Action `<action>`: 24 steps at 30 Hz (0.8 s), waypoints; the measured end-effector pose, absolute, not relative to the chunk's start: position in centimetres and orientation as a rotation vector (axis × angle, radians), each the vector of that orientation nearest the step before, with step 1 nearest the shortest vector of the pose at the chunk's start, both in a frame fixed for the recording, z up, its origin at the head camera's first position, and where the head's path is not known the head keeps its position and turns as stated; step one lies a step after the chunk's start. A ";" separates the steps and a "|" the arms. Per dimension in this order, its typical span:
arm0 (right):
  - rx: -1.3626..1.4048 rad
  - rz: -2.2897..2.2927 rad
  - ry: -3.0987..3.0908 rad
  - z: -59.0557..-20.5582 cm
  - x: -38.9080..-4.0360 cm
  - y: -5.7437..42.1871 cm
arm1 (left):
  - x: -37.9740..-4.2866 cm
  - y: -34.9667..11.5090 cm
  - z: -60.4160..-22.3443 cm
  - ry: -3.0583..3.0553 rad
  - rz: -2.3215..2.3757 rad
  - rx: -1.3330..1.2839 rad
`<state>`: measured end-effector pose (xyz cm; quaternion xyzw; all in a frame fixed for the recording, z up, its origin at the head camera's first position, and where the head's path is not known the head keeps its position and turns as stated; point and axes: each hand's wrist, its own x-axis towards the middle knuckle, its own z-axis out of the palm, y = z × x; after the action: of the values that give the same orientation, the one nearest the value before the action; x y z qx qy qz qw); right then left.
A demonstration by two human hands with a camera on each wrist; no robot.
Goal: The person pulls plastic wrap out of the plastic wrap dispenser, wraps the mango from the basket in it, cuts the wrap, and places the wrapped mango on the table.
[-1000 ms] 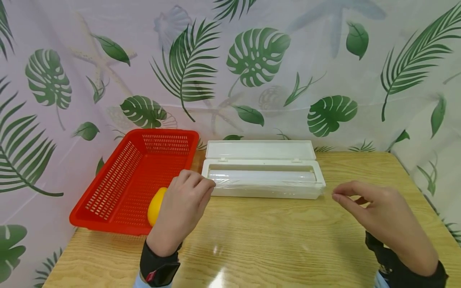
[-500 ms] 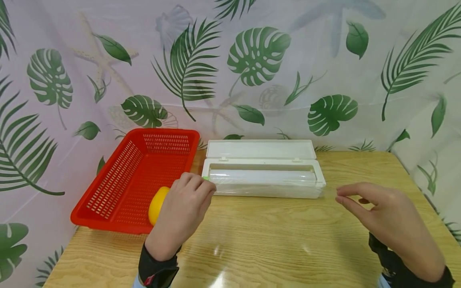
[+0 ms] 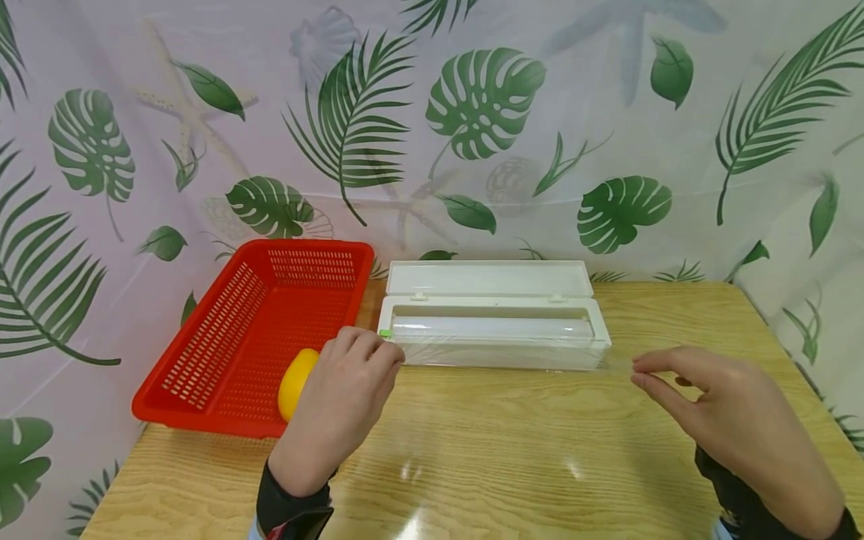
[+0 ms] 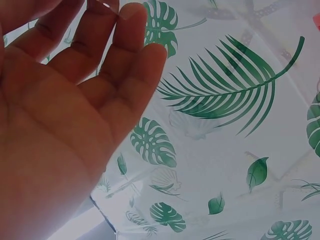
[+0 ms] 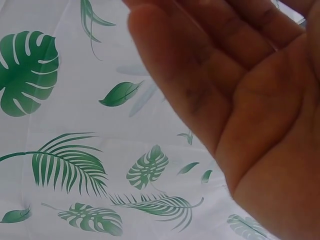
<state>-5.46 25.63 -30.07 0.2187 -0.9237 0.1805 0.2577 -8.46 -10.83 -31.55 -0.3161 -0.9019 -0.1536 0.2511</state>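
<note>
A white plastic wrap dispenser (image 3: 496,302) stands at the back middle in the head view, its lid up and a roll (image 3: 493,328) inside. Thin clear plastic wrap (image 3: 472,355) hangs over its front. My left hand (image 3: 340,409) pinches the wrap's edge at the dispenser's left front corner. To the right of the dispenser, my right hand (image 3: 736,424) holds thumb and forefinger together on the wrap's other side; the film there is barely visible. In the wrist views, the left palm (image 4: 55,120) and right palm (image 5: 260,110) show, with the pinching fingertips mostly cut off.
A red plastic basket (image 3: 253,300) stands on the left, holding a yellow rounded object (image 3: 295,384) partly behind the left hand. A small green tab (image 3: 385,333) sits at the dispenser's left end. The wooden table (image 3: 513,450) meets a leaf-print cloth (image 3: 526,180) behind.
My right hand has shifted slightly right and down. The left hand has dropped a little, and the green tab, hidden a second ago, now shows beside its fingers.
</note>
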 end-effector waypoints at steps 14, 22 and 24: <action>0.560 0.530 -2.454 -29.7 -5.2 25.4 | -8.0 -10.9 -31.1 -2.404 -0.433 -0.847; 0.542 0.534 -2.448 -29.7 -5.2 25.4 | -7.9 -10.9 -31.0 -2.402 -0.440 -0.841; 0.543 0.538 -2.444 -29.6 -5.2 25.4 | -7.9 -11.0 -31.0 -2.395 -0.441 -0.841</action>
<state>-5.17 25.41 -29.63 0.2030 -0.9144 0.2014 0.2865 -7.95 -10.95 -31.01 -0.3134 -0.8927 -0.1643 0.2791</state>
